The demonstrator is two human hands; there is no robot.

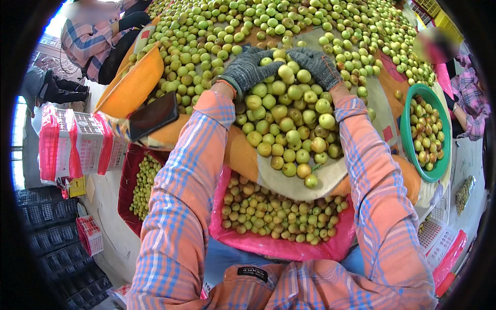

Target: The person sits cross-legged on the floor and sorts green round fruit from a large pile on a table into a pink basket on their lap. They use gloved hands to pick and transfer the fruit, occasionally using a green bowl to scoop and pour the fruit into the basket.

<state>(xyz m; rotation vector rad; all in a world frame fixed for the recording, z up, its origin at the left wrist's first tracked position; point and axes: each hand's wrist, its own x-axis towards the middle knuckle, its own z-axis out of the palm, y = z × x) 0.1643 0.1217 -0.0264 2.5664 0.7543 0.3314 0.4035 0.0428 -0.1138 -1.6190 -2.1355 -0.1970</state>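
Note:
A heap of round, yellow-green fruit [288, 120], apparently jujubes, lies in front of me on a patterned blanket [244, 151]. Both hands wear grey knitted gloves and cup the far side of this heap. My left hand [250, 69] rests against its upper left, thumb spread away from the fingers, with fruit beside the thumb. On the upper right, my right hand [317, 68] curves over the fruit, its fingertips partly hidden. Below the blanket's drooping edge, a crate lined with pink plastic [285, 250] holds more of the same fruit.
Loose fruit [271, 19] spreads across the far surface. An orange basket [133, 83] tilts at left near a dark flat object [154, 116]. A green basin [407, 131] of fruit stands right; a red-lined crate [130, 186] sits lower left. Other people sit on both sides.

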